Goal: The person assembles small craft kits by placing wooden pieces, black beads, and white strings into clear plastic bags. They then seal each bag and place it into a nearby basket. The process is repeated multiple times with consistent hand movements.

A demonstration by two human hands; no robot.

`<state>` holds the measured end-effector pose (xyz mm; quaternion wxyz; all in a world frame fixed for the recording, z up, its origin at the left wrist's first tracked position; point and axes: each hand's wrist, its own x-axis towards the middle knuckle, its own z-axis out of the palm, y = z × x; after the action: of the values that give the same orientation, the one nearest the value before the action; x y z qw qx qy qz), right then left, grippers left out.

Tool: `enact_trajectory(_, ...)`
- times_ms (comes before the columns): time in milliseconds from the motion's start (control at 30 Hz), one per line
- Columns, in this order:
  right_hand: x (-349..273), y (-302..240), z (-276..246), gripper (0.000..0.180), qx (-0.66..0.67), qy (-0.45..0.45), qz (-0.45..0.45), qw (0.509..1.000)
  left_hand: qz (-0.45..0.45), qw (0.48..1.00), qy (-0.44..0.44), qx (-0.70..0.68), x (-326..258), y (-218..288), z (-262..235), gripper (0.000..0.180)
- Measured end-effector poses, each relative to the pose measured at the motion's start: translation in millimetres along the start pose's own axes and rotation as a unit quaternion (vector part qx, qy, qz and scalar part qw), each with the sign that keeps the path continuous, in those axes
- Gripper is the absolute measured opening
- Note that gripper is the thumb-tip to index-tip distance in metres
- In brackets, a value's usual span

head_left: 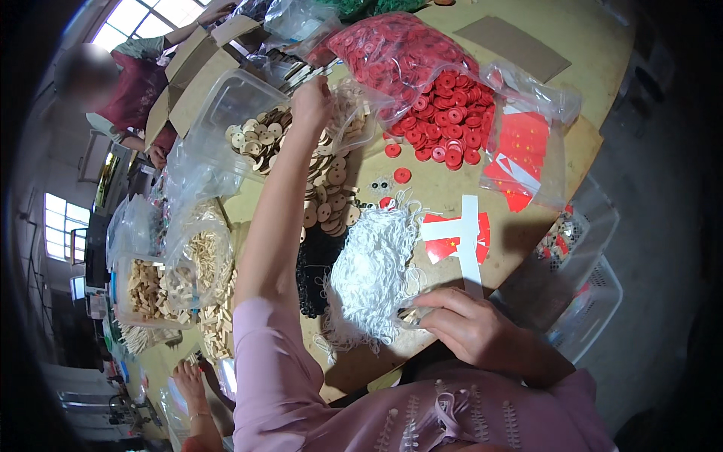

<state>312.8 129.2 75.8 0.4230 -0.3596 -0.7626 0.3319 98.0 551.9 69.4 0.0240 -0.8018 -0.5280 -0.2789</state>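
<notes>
My left hand (311,104) reaches far across the table, its fingers curled beside a stack of thin flat strips (292,74). Whatever those fingers hold is hidden. Under that forearm lies a heap of round wooden discs with holes (331,200), spilling from a clear plastic tub (218,113). Near my body, my right hand (471,328) pinches a small clear plastic bag (410,315) with pale pieces in it. White looped strings (373,271) lie piled to its left, next to a bundle of black cords (312,275).
Red discs (444,113) spill from a large bag at the back. Red flag stickers (520,154) lie in a bag at right; more flag stickers (482,230) lie under white strips. Wooden blocks (147,290) fill a left tub. A co-worker (135,98) stands far left; another person's hand (190,388) shows lower left.
</notes>
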Motion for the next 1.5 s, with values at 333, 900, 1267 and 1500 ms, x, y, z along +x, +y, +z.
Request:
enact_trajectory(333, 0, -4, 4, 0.017, -0.044, -0.03, 0.015, 0.998, -0.133, 0.979, -0.124, 0.095, 54, -32, 52, 0.036)
enact_trajectory(900, -26, -13, 7, 0.021, -0.024, -0.043, 0.021, 0.999, 0.142, 0.983, 0.114, 0.031, -53, 22, -50, 0.007)
enact_trajectory(1267, -24, -12, 16, 0.023, -0.02, -0.079, -0.011, 0.997, 0.123, 0.969, -0.062, -0.206, -5, -50, -22, 0.066)
enact_trajectory(1500, -24, -5, 17, 0.021, -0.04, -0.063, 0.017, 0.997, -0.01, 0.988, -0.079, -0.131, -2, -13, -17, 0.028)
